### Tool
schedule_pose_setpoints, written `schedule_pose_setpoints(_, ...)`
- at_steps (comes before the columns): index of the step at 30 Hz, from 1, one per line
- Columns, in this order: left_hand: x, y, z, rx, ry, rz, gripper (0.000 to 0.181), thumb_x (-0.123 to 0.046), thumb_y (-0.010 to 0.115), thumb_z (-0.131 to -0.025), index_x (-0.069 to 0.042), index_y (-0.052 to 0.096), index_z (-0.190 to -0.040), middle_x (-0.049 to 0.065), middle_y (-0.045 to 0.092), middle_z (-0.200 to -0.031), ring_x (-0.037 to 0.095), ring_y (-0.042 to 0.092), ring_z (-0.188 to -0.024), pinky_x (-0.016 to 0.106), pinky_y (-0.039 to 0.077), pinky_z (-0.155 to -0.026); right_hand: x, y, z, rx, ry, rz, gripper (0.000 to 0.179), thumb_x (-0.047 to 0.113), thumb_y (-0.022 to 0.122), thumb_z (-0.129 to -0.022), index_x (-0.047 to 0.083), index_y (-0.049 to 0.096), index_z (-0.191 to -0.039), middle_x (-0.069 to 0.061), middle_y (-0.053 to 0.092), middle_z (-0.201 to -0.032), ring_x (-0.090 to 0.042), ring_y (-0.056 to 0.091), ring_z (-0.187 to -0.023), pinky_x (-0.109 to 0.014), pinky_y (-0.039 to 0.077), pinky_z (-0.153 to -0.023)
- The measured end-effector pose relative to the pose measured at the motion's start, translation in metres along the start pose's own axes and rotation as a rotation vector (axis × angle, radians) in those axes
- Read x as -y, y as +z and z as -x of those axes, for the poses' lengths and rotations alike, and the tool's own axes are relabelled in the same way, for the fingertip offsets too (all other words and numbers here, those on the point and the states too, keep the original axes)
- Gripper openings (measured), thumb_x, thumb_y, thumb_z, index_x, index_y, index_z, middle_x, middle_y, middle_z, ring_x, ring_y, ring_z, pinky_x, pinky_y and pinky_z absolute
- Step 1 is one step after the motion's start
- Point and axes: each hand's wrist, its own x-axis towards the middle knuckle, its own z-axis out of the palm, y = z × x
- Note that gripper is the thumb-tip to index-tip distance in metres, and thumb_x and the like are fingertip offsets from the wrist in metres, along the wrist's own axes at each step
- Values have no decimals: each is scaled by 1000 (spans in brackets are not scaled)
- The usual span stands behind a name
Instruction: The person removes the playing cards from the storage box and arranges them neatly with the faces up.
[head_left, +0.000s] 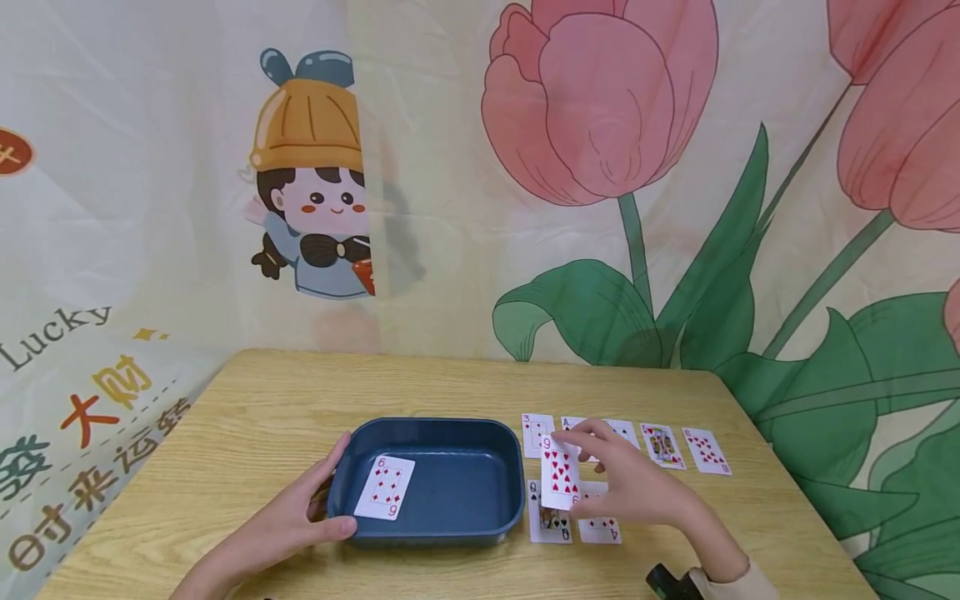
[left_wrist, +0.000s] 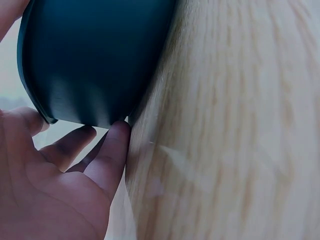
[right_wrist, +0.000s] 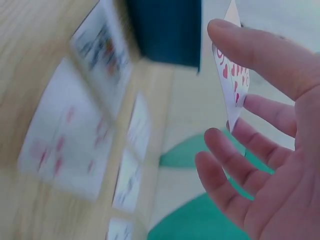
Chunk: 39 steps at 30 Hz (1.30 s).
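Closest in, the right hand (head_left: 637,479), part-closed, pinches one nine of hearts (head_left: 561,481) near its edge, probably keeping its face clear, above the desk (head_left: 240,433) with at least seven other cards (head_left: 707,451) below and around. One blue tray (head_left: 465,485), apparently steadied by the half-curled left hand (head_left: 300,512) gripping its end, contains one six of diamonds (head_left: 385,489).

A white rectangular nine-of-hearts playing card (head_left: 560,477) hangs raised, face showing, beside the right end of a dark blue, round-cornered rectangular tray (head_left: 461,487) on the desk (head_left: 262,396).
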Motion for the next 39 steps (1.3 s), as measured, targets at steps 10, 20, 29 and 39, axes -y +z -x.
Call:
schedule_pose_setpoints(10, -1, -1, 1, -4, -41, -34, 106, -22, 76, -100, -29, -1, -172, 24, -2, -176, 51, 29, -153, 14, 47, -100, -59, -16, 46, 63, 112, 51, 83, 31, 96, -80, 24, 57, -153, -1, 50, -142, -19, 59, -111, -34, 56, -90)
schedule_pose_setpoints(20, -2, -1, 1, -11, -38, -38, 107, -22, 77, -100, -25, -1, -173, 24, -1, -176, 50, 31, -152, 14, 48, -99, -89, -23, 68, 128, 154, 76, 85, 40, 94, -79, 22, 57, -154, 0, 52, -138, -19, 53, -112, -30, 48, -98)
schedule_pose_setpoints(29, -1, -1, 1, -14, -50, -49, 106, -25, 77, -99, -27, -1, -173, 23, -1, -176, 50, 29, -153, 12, 45, -99, -93, -25, 68, 169, 152, 69, 83, 37, 95, -77, 24, 59, -151, 2, 52, -135, -19, 52, -113, -28, 45, -99)
schedule_pose_setpoints(39, 3, 1, 1, -21, -7, -16, 105, -18, 77, -99, -28, 1, -172, 26, 3, -175, 49, 33, -151, 17, 50, -100, -95, -23, 65, 194, 174, 82, 81, 35, 97, -76, 27, 61, -149, 3, 53, -136, -23, 52, -118, -31, 47, -101)
